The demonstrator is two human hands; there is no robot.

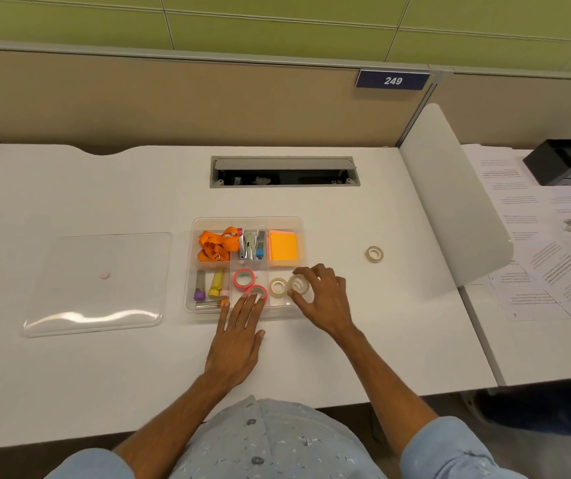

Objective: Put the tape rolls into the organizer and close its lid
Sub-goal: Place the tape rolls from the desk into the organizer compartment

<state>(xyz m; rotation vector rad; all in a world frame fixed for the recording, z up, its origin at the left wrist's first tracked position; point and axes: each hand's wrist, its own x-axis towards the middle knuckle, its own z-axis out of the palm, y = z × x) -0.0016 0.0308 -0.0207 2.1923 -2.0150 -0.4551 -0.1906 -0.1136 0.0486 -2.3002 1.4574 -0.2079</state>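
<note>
Well along, by the look of it. In the clear organizer (195,271) at centre frame: two pink tape rolls (244,279) in the lower middle compartment, a beige tape roll (278,288) in the lower right one. Right hand (324,294), fingers curled round a clear tape roll (299,284), over that same compartment. Left hand (239,335) flat, fingers spread, tips touching the nearer pink roll. Still out on the worktop (104,375): one stray tape roll (374,253) at right. Lid (97,283) lying off at left, not yet fitted.
</note>
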